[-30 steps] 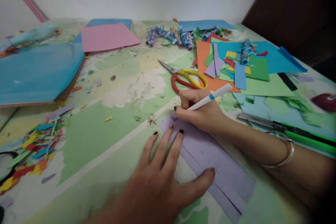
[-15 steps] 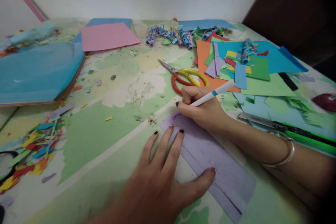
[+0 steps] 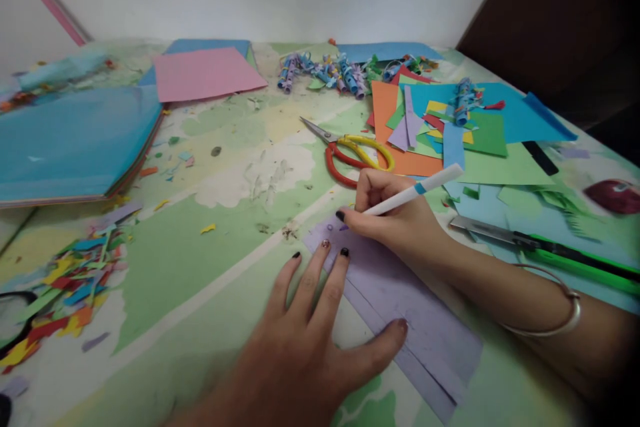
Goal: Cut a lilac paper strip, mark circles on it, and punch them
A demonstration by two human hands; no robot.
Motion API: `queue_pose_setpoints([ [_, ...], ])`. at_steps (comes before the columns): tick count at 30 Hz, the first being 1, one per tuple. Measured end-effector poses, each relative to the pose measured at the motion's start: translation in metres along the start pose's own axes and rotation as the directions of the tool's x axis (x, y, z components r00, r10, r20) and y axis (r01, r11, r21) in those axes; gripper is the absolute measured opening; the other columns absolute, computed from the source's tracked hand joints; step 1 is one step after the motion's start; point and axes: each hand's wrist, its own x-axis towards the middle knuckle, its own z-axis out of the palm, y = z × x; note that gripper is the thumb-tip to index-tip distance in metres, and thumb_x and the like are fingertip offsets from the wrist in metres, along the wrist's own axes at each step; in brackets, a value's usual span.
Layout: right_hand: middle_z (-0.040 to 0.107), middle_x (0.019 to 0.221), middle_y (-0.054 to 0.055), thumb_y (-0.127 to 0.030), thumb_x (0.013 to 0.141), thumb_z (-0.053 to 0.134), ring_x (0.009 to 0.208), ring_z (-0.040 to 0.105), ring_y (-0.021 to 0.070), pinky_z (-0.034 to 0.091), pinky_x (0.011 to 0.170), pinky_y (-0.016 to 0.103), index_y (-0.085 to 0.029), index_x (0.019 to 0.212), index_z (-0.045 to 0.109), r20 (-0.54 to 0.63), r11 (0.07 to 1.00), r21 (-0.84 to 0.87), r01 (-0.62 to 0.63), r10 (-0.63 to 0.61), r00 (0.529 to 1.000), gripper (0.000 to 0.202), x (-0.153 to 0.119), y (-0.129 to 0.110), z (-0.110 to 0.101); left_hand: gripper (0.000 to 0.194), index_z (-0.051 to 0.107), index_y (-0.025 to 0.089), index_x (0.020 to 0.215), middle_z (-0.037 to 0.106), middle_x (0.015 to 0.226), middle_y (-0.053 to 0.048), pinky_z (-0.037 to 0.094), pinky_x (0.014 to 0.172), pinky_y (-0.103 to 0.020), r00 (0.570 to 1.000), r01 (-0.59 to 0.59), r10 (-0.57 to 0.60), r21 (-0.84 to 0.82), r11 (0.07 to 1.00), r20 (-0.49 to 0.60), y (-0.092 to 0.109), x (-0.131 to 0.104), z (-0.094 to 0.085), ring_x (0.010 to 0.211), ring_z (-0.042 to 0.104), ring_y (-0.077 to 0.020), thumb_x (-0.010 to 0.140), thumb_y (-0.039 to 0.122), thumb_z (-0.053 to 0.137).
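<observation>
L hand (image 3: 305, 340), fingers spread, lay partly on purple paper (image 3: 405, 293) w/ small circle (image 3: 330, 227); R hand (image 3: 400, 213) pinched blue-banded white pen (image 3: 410, 195), fingers closed round it.

On the table (image 3: 190, 327), scissors (image 3: 327, 136) lie behind the paper (image 3: 400, 280), a stack (image 3: 75, 140) to the left with scraps (image 3: 75, 290) before it, rolls (image 3: 350, 77) at the back, and a cutter (image 3: 530, 242) to the right, before overlapping sheets (image 3: 525, 167).
</observation>
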Motion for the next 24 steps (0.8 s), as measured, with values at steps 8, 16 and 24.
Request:
queue_pose_setpoints([
  [8,0.030,0.048,-0.009,-0.005,0.068,0.059,0.046,0.027,0.0042,0.021,0.042,0.021,-0.018,0.053,0.031,0.005,0.975,-0.186,0.124,-0.125,0.992,0.035,-0.0062,-0.0013,-0.0006,0.053,0.042,0.039,0.134,0.043,0.135,-0.020,0.038,0.089,-0.064,1.000,-0.007,0.007,-0.015,1.000,-0.004,-0.0011,0.0019,-0.0015,0.128,0.037,-0.0441,0.084,0.029,0.057],
  [16,0.030,0.048,-0.008,-0.005,0.068,0.059,0.047,0.026,0.0043,0.022,0.043,0.021,-0.018,0.053,0.030,0.001,0.961,-0.233,0.147,-0.151,0.989,0.035,-0.0066,0.0004,-0.0001,0.053,0.042,0.039,0.134,0.045,0.130,-0.021,0.040,0.087,-0.065,1.000,-0.013,0.013,-0.005,1.000,-0.008,-0.0007,0.0017,-0.0035,0.127,0.037,-0.0440,0.084,0.029,0.056],
  [24,0.030,0.049,-0.008,-0.004,0.068,0.057,0.047,0.026,0.0040,0.022,0.043,0.021,-0.018,0.053,0.029,0.009,0.960,-0.241,0.146,-0.148,0.989,0.035,-0.0057,-0.0006,-0.0002,0.051,0.042,0.038,0.133,0.045,0.132,-0.019,0.041,0.087,-0.063,1.000,-0.020,0.020,0.005,1.000,0.005,-0.0024,0.0051,-0.0073,0.126,0.039,-0.0427,0.085,0.029,0.055],
])
